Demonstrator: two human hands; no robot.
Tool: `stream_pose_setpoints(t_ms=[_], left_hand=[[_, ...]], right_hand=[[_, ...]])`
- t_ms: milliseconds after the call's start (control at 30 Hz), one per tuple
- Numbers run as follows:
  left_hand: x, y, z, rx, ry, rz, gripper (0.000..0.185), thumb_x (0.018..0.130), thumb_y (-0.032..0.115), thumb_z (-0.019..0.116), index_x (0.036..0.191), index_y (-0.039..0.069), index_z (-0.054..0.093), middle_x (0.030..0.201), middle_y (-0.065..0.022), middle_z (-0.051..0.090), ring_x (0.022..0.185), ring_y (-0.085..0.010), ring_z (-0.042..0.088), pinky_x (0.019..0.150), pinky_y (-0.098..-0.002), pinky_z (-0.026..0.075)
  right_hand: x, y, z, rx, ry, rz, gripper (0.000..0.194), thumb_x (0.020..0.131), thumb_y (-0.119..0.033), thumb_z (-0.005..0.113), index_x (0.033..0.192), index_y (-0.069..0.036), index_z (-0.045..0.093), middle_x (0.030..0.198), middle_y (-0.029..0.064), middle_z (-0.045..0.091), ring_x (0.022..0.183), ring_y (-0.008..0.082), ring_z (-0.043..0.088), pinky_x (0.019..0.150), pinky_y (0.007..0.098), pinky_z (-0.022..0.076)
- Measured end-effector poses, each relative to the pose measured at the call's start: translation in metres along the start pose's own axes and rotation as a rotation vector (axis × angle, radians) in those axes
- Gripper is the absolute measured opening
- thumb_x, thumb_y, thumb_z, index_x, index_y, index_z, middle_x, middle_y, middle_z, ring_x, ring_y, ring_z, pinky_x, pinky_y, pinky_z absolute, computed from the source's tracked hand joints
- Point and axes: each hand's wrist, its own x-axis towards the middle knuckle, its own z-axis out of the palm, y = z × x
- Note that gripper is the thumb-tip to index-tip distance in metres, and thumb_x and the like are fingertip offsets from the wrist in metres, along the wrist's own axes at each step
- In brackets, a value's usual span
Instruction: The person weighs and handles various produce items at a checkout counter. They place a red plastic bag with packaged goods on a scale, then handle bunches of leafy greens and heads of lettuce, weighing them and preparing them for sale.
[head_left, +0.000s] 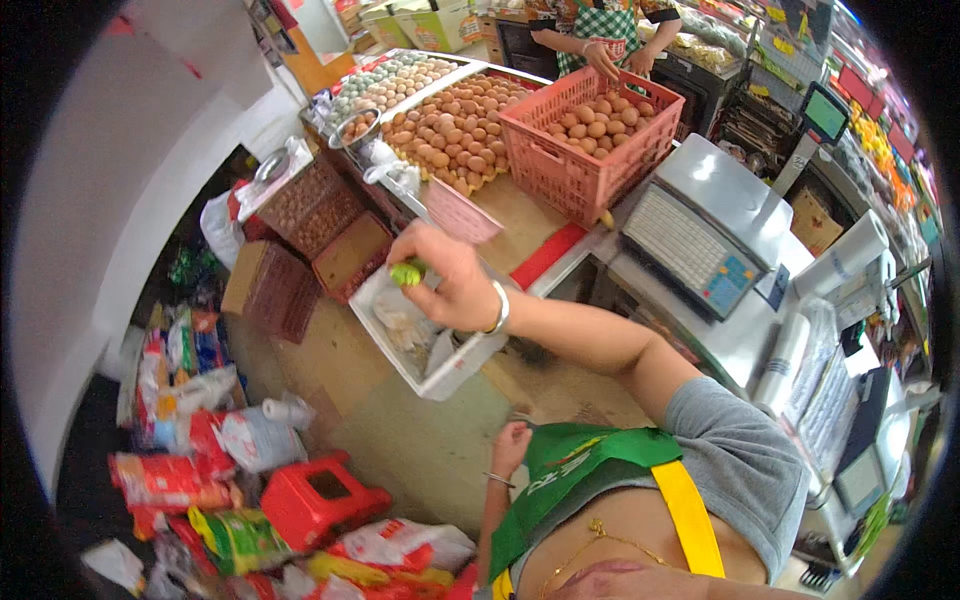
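My right hand (450, 281), a bangle on its wrist, is stretched out above a white foam box (457, 371). Pinched in its fingers is a small bright-green object (406, 274), too blurred to name. Crumpled, cloudy plastic (401, 319) lies inside the box, partly behind the hand. My left hand (511, 441) is low beside my green apron (592, 461), its fingers curled; whether it holds anything cannot be made out. Just beyond my right hand, a pink sign card (461, 211) leans at the front of the egg counter.
Brown eggs (450, 135) cover the counter beside a red plastic crate (555, 169) of eggs. A person in a checked apron (604, 34) has a hand at that crate. A weighing scale (697, 225) stands right. Bags and a red container (319, 499) crowd the lower left.
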Motion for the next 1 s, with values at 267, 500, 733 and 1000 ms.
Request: stream_pose_setpoints(t_ms=[267, 500, 733, 1000], left_hand=[[0.075, 0.005, -0.151, -0.021, 0.124, -0.124, 0.021, 0.079, 0.017, 0.060, 0.093, 0.002, 0.057, 0.081, -0.0091, 0.063, 0.075, -0.0149, 0.060, 0.070, -0.0268, 0.047], [0.110, -0.021, -0.224, 0.170, 0.034, -0.079, 0.021, 0.078, 0.017, 0.059, 0.093, 0.002, 0.058, 0.083, -0.0114, 0.063, 0.074, -0.0196, 0.061, 0.069, -0.0301, 0.048], [0.162, 0.016, -0.196, 0.337, -0.186, 0.044, 0.027, 0.077, 0.019, 0.062, 0.096, 0.001, 0.057, 0.087, -0.0144, 0.062, 0.076, -0.0232, 0.062, 0.068, -0.0323, 0.049], [0.197, 0.072, -0.121, 0.502, -0.657, 0.222, 0.028, 0.077, 0.021, 0.060, 0.092, -0.002, 0.057, 0.080, -0.0170, 0.061, 0.075, -0.0284, 0.062, 0.067, -0.0344, 0.048]], right_hand=[[-0.079, 0.256, 0.139, -0.739, -0.779, 0.790, 0.071, 0.068, -0.024, 0.067, 0.125, 0.000, 0.031, 0.120, 0.0204, 0.041, 0.105, 0.0361, 0.046, 0.086, 0.0412, 0.0411], [-0.058, 0.297, 0.159, -0.509, -0.439, 0.582, 0.019, 0.074, -0.010, 0.054, 0.088, -0.001, 0.046, 0.088, 0.0200, 0.053, 0.082, 0.0347, 0.054, 0.067, 0.0407, 0.0455], [-0.068, 0.317, 0.145, -0.665, -1.412, 0.769, 0.048, 0.069, -0.010, 0.056, 0.116, -0.006, 0.044, 0.111, 0.0183, 0.047, 0.098, 0.0349, 0.051, 0.082, 0.0410, 0.0442], [-0.252, 0.238, 0.050, -0.617, -0.973, 0.922, 0.031, 0.070, -0.017, 0.057, 0.098, -0.005, 0.050, 0.093, 0.0165, 0.052, 0.087, 0.0337, 0.056, 0.070, 0.0408, 0.0480]])
